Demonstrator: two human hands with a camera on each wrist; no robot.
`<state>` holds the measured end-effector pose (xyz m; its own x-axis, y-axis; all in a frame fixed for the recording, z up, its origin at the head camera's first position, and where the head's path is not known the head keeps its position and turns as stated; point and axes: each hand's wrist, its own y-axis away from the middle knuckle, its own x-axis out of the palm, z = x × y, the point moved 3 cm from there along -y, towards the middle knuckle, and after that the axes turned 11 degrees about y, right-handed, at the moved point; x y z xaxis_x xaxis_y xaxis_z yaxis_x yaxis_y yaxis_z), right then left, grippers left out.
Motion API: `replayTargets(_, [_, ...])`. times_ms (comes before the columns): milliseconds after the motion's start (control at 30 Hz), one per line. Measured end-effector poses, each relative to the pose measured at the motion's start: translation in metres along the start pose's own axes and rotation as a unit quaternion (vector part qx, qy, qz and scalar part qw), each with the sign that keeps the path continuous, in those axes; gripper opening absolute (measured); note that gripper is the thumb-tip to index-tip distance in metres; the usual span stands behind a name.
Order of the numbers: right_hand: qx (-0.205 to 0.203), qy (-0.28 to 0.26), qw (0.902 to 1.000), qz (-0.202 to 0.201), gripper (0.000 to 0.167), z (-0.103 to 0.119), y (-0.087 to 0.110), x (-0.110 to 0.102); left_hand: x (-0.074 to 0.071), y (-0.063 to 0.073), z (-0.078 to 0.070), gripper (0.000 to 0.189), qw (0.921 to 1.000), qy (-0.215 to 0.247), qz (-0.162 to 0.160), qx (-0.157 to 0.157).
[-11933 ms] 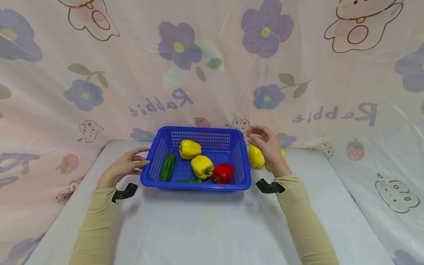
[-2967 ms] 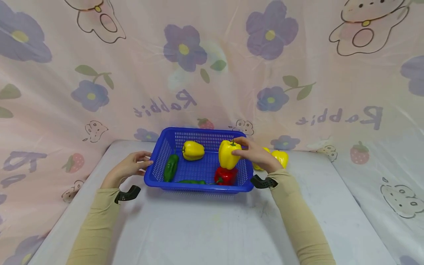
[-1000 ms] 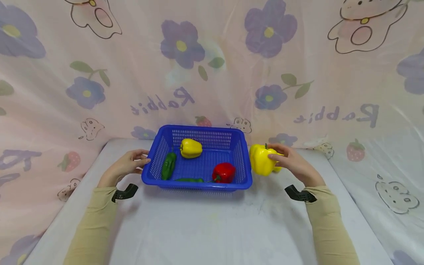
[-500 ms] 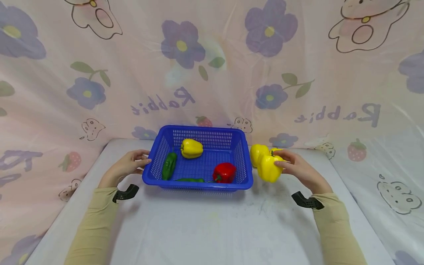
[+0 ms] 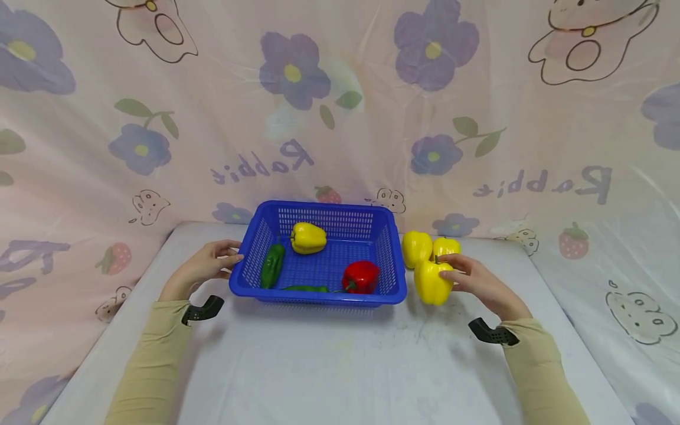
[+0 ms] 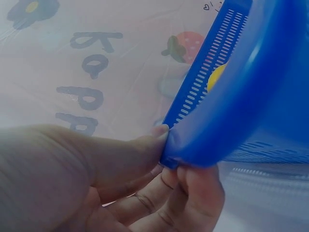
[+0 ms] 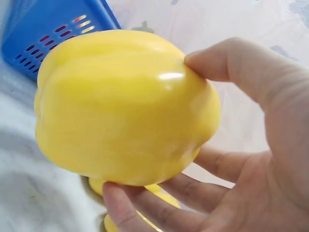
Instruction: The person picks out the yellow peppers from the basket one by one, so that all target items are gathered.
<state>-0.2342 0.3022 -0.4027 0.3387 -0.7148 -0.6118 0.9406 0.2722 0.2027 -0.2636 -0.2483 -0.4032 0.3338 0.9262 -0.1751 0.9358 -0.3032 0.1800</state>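
My right hand (image 5: 486, 286) holds a yellow bell pepper (image 5: 432, 283) upright, right of the blue basket (image 5: 319, 299). In the right wrist view, thumb and fingers span the yellow bell pepper (image 7: 125, 106). Whether it touches the table I cannot tell. My left hand (image 5: 204, 265) pinches the basket's left rim; the left wrist view shows thumb and fingers on the blue rim (image 6: 217, 125). Inside the basket are a yellow bell pepper (image 5: 308, 238), a red bell pepper (image 5: 361, 277), a green pepper (image 5: 273, 265) and another green pepper (image 5: 308, 288), partly hidden by the front rim.
Two more yellow bell peppers, one (image 5: 417, 248) beside the basket and one (image 5: 446, 245) to its right, stand behind the held one. A white-covered table (image 5: 319, 366) bears everything. A patterned curtain (image 5: 340, 118) hangs behind.
The right hand has taken a yellow bell pepper out of the basket, rightward over the rim, then nearer and lower in front of the other two. The left hand stays on the rim.
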Motion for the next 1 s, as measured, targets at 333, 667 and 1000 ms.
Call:
replayTargets(333, [0.017,-0.015,0.9996,0.017,0.064,-0.017,-0.004,0.010,-0.001,-0.001,0.001,0.050,1.0000,-0.001,-0.002,-0.001])
replayTargets(667, [0.026,-0.018,0.9993,0.020,0.064,-0.026,-0.008,0.019,-0.001,-0.001,0.000,0.049,1.0000,-0.004,-0.004,0.000])
replayTargets(1000, [0.040,-0.022,0.9987,0.022,0.065,-0.029,-0.009,0.023,0.000,-0.001,0.000,0.048,1.0000,-0.008,-0.005,0.002])
